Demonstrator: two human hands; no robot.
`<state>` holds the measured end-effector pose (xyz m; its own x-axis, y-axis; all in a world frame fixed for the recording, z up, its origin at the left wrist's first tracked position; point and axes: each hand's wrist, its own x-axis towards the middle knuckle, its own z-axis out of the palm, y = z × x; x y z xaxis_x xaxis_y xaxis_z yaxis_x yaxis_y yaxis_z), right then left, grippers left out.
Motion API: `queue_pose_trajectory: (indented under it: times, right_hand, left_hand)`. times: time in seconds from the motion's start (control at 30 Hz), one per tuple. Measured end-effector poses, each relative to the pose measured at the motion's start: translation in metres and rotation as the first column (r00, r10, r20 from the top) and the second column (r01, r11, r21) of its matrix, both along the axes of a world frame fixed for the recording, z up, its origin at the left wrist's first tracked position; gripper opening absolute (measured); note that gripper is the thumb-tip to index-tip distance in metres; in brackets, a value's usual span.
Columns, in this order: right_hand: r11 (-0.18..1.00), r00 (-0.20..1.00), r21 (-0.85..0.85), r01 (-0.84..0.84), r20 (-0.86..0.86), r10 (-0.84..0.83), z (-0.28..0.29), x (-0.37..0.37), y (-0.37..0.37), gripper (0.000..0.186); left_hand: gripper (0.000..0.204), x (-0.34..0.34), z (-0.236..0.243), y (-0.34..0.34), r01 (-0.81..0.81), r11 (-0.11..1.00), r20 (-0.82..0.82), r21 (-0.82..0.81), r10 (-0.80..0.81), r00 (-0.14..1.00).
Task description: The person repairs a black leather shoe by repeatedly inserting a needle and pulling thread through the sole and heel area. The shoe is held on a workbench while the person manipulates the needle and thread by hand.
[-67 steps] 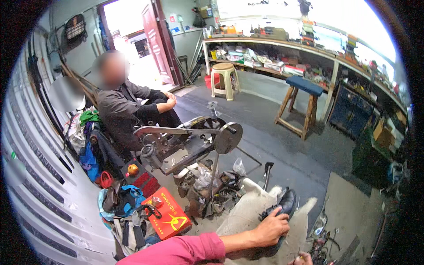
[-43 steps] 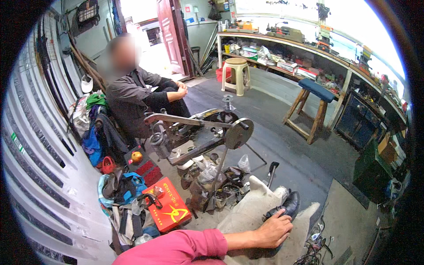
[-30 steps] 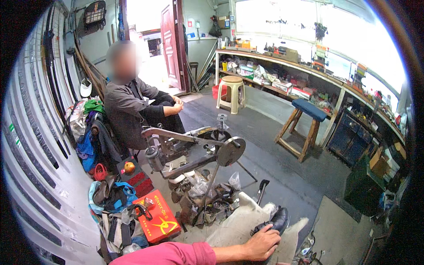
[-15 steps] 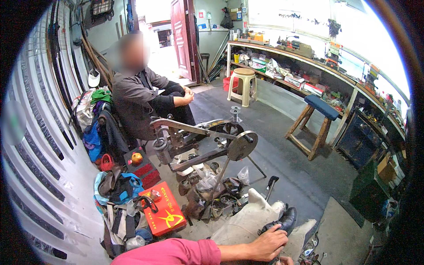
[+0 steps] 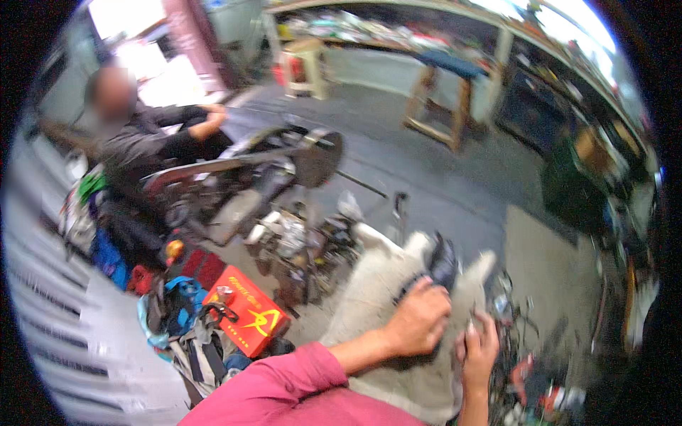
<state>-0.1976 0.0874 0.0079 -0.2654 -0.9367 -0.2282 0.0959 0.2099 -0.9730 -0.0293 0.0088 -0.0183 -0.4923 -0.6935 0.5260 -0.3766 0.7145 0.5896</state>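
A black leather shoe [image 5: 443, 261] lies on the pale, stained cloth [image 5: 369, 287] spread over my lap. My left hand [image 5: 420, 319] is closed on the near end of the shoe, its fingers wrapped round the dark material. To the right, my right hand [image 5: 479, 348] is raised a little apart from the shoe, its fingers curled in a pinch. Something thin and small seems to stick up between those fingers, but blur hides its kind.
A hand-cranked metal machine [image 5: 241, 167] stands ahead on the left, a seated person [image 5: 153, 142] behind it. A red box [image 5: 245, 310], bags and loose scraps lie to my left. Stools [image 5: 455, 64] stand before a long workbench [image 5: 504, 67]; tools and debris lie right.
The view has swung right and down, so the room has shifted left and up. My right hand has come up into view beside the shoe; my left hand still holds it.
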Motion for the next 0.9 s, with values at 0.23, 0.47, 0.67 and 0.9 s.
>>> queue_pose_trajectory:
  times: [0.23, 0.47, 0.67, 0.9]
  right_hand:
    - [0.997, 0.988, -0.046, 0.067, 0.145, -0.060, 0.002, -0.006, 0.002, 0.036]
    - [0.997, 0.884, -0.043, -0.060, 0.462, 0.073, 0.003, -0.013, 0.002, 0.033]
    - [0.998, 0.957, 0.054, 0.016, 0.289, -0.031, -0.014, -0.013, -0.006, 0.019]
    - [0.934, 0.668, -0.165, -0.317, 0.660, 0.343, -0.005, -0.027, -0.001, 0.024]
  left_hand:
    - [0.015, -0.002, 0.010, -0.004, 0.016, 0.998, 0.063, 0.066, -0.020, 0.998]
    - [0.016, -0.004, 0.019, -0.006, 0.040, 0.997, 0.116, 0.065, -0.048, 0.992]
    - [0.045, -0.002, 0.023, 0.000, -0.011, 0.996, 0.359, 0.085, -0.020, 0.933]
    - [0.049, -0.002, 0.026, -0.005, 0.026, 0.994, 0.498, 0.105, -0.075, 0.864]
